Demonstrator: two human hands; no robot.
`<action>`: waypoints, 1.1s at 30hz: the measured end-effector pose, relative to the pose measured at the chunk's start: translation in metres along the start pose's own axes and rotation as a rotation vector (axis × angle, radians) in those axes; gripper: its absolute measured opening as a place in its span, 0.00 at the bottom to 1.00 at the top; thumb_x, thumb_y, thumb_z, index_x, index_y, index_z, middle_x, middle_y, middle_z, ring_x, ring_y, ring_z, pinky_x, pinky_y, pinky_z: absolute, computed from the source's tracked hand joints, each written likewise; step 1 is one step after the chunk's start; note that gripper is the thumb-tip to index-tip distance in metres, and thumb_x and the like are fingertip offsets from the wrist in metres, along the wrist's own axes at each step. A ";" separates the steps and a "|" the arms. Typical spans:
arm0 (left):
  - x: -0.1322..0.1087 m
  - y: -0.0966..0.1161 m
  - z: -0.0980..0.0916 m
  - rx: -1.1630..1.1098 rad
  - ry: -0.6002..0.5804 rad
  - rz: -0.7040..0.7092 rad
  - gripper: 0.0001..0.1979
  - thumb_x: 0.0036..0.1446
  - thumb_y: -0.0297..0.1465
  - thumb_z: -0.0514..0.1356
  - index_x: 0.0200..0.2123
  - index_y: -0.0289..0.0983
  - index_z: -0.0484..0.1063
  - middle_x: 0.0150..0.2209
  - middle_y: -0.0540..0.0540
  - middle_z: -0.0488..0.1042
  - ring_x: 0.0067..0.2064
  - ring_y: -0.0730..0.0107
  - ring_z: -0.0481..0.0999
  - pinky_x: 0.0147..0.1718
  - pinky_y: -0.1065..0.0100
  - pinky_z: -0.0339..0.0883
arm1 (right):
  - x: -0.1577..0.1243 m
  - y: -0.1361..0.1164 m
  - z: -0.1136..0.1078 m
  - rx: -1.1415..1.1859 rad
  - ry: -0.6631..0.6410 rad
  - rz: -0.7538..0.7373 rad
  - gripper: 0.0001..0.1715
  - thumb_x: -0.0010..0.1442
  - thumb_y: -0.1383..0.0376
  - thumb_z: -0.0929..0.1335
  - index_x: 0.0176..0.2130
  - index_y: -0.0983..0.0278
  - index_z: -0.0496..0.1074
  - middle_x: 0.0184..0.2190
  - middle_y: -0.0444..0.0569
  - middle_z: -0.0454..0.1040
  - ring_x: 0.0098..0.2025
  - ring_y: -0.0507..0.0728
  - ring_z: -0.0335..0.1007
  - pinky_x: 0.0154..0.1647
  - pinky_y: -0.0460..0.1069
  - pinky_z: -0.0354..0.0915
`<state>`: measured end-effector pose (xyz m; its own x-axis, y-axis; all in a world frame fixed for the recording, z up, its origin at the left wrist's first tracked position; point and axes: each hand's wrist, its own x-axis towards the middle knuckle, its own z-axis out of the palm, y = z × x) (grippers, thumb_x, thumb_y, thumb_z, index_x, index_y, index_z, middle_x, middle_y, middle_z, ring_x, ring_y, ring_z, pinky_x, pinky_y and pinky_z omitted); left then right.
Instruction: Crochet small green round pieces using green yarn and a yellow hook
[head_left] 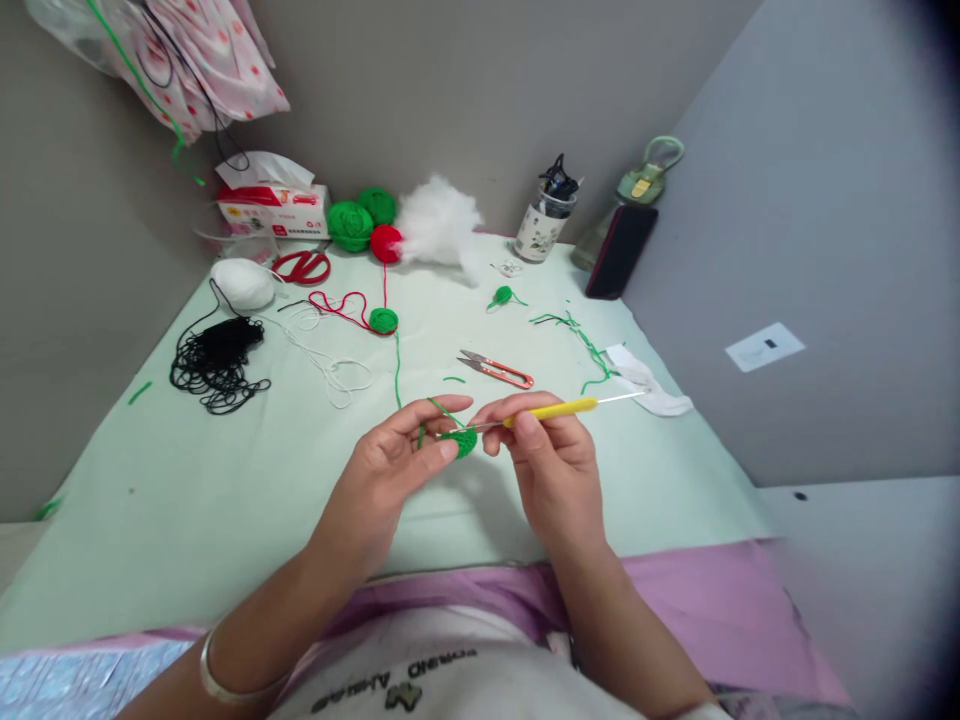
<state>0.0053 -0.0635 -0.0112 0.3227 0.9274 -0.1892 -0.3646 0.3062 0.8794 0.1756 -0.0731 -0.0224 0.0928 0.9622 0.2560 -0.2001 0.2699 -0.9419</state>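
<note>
Between the thumb and fingers of my left hand [390, 460] is a small green crochet piece [463, 442]. Green yarn passes over my left fingers and runs back across the table to a small green yarn ball [383, 320]. My right hand [555, 460] grips a crochet hook [559, 410] by its yellow handle, and the hook's thin metal end reaches the green piece. Whether the tip is through a stitch is too small to tell. Just beyond my hands lie orange-handled thread snips [499, 370].
Black yarn [221, 360], a white yarn ball [241, 284] and red scissors [302, 266] lie at left. White stuffing [441, 225], larger green balls [350, 225] and a tissue box [274, 212] stand at the back. A phone [622, 252] leans against a bottle [596, 240] at right, near green scraps [592, 350].
</note>
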 end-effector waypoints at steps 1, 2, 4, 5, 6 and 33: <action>0.000 0.000 -0.001 0.006 0.007 0.006 0.14 0.59 0.33 0.72 0.49 0.46 0.85 0.40 0.48 0.78 0.45 0.65 0.73 0.47 0.67 0.65 | 0.001 -0.001 -0.001 0.017 -0.007 0.017 0.11 0.71 0.56 0.70 0.40 0.59 0.80 0.36 0.47 0.83 0.33 0.53 0.76 0.38 0.51 0.74; 0.000 0.000 -0.002 0.012 0.014 0.011 0.14 0.59 0.33 0.72 0.49 0.46 0.85 0.40 0.48 0.77 0.45 0.65 0.73 0.47 0.67 0.65 | 0.001 -0.002 -0.001 0.023 -0.016 0.026 0.12 0.71 0.56 0.70 0.40 0.59 0.79 0.36 0.47 0.83 0.32 0.54 0.76 0.38 0.51 0.74; 0.000 0.000 -0.004 0.023 0.026 0.024 0.14 0.58 0.33 0.72 0.49 0.46 0.86 0.39 0.48 0.76 0.43 0.67 0.72 0.44 0.68 0.65 | 0.001 -0.005 -0.002 0.010 -0.031 0.026 0.12 0.72 0.56 0.69 0.40 0.60 0.79 0.36 0.48 0.83 0.32 0.54 0.76 0.39 0.52 0.75; 0.000 0.001 -0.004 0.031 0.029 0.031 0.14 0.58 0.33 0.72 0.48 0.46 0.86 0.38 0.49 0.75 0.42 0.67 0.71 0.43 0.69 0.65 | 0.000 -0.007 -0.001 -0.012 -0.033 0.016 0.12 0.73 0.57 0.68 0.40 0.60 0.78 0.37 0.48 0.83 0.33 0.54 0.77 0.39 0.52 0.75; 0.000 0.001 -0.004 0.044 0.033 0.040 0.13 0.58 0.33 0.72 0.48 0.47 0.86 0.37 0.49 0.75 0.41 0.68 0.71 0.42 0.69 0.65 | -0.002 -0.008 -0.001 -0.051 -0.032 -0.005 0.12 0.73 0.58 0.67 0.41 0.59 0.78 0.37 0.48 0.83 0.33 0.54 0.77 0.39 0.52 0.76; 0.001 -0.002 0.006 -0.137 0.048 -0.027 0.19 0.57 0.32 0.74 0.53 0.45 0.84 0.34 0.52 0.76 0.34 0.75 0.70 0.44 0.73 0.67 | -0.014 -0.001 0.009 -0.652 -0.055 -0.491 0.18 0.69 0.71 0.69 0.52 0.52 0.81 0.45 0.51 0.83 0.45 0.59 0.80 0.42 0.55 0.77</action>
<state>0.0114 -0.0642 -0.0102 0.2932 0.9267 -0.2351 -0.4729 0.3543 0.8067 0.1659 -0.0866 -0.0231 -0.0295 0.7446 0.6669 0.4600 0.6024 -0.6523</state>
